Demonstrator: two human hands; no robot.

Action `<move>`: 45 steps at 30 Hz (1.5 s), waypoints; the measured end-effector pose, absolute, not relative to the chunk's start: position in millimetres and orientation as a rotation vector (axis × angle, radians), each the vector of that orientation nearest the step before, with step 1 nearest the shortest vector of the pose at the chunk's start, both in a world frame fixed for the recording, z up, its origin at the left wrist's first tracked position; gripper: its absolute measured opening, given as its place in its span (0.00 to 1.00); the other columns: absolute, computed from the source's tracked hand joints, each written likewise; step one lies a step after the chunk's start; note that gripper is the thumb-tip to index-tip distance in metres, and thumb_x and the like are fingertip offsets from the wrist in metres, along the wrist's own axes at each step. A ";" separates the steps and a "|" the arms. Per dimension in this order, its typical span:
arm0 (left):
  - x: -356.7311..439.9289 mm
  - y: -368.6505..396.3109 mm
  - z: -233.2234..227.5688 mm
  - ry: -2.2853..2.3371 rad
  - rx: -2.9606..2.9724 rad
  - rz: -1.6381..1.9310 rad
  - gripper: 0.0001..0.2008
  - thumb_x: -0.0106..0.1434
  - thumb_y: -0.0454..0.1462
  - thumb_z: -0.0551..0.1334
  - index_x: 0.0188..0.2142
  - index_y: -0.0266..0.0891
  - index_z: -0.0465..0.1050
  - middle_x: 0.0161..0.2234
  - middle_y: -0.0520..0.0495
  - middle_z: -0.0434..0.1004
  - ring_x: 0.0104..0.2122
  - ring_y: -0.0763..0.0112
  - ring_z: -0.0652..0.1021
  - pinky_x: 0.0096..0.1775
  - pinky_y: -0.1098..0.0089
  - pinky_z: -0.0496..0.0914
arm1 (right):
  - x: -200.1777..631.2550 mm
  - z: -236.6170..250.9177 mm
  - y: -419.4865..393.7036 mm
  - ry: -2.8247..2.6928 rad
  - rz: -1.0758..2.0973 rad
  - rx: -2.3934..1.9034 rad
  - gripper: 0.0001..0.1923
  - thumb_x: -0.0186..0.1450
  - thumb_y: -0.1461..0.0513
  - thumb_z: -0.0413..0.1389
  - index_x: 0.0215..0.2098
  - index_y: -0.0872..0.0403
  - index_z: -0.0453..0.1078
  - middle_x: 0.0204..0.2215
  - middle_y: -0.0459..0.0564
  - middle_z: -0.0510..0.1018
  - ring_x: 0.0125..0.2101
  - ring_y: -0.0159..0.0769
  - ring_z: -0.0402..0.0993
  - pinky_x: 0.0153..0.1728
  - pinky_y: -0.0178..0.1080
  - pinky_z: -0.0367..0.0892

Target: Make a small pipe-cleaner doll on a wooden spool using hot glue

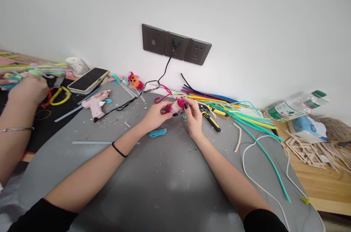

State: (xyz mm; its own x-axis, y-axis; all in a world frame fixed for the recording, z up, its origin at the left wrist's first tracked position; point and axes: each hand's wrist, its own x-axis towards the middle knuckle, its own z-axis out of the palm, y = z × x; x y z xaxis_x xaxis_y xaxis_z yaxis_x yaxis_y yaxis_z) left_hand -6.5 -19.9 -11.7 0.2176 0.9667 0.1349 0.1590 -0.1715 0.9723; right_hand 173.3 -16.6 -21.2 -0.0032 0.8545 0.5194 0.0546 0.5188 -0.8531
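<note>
Both hands meet around a small fuzzy pink-and-cream figure (176, 106), which looks made of pipe cleaners. My left hand (155, 116) pinches its left side between thumb and fingers. On the other side, my right hand (193, 117) closes thumb and fingers on its dark pink end. Fingers cover much of it. Just below lies a folded light-blue fuzzy piece (158, 133). A dark pink pipe cleaner (163, 95) curls behind my left hand. Right of my right hand are yellow-and-black pliers (211, 121).
A pink glue gun (95, 104) lies left, its cord running to the wall socket (176, 45). Pipe cleaners (246, 118) spread right, near a plastic bottle (297, 106) and wooden sticks (309, 153). At far left, a co-worker's hand (30, 87) works beside a phone (89, 79) and scissors (60, 96).
</note>
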 end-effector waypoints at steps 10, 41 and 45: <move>-5.2 -21.1 -11.7 1.055 1.518 1.040 0.23 0.55 0.43 0.68 0.49 0.36 0.77 0.47 0.40 0.84 0.45 0.58 0.82 0.50 0.59 0.76 | 175.3 -25.5 -13.6 -1.372 0.909 -0.828 0.16 0.68 0.47 0.62 0.46 0.48 0.77 0.45 0.52 0.77 0.46 0.42 0.74 0.48 0.45 0.72; -6.4 -20.3 -12.5 1.021 1.474 0.996 0.24 0.55 0.42 0.69 0.51 0.36 0.76 0.46 0.40 0.84 0.43 0.57 0.83 0.44 0.61 0.78 | 174.3 -19.6 -16.1 -1.407 0.826 -0.771 0.14 0.69 0.49 0.61 0.45 0.47 0.77 0.46 0.53 0.78 0.51 0.46 0.74 0.55 0.50 0.70; -6.1 -20.5 -12.6 1.009 1.490 0.984 0.23 0.55 0.41 0.68 0.50 0.36 0.76 0.45 0.41 0.84 0.42 0.59 0.83 0.43 0.62 0.78 | 174.4 -22.9 -14.1 -1.362 0.904 -0.736 0.14 0.67 0.49 0.63 0.45 0.48 0.77 0.45 0.52 0.78 0.49 0.45 0.75 0.54 0.48 0.70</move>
State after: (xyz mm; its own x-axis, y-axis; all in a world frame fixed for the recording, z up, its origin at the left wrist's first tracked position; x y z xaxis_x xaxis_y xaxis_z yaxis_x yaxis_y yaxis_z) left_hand -6.1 -20.5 -12.6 0.3096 0.9481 0.0730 0.0968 -0.1078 0.9894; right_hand 174.4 -14.1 -22.9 -0.0150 0.8725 0.4885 -0.1116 0.4840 -0.8679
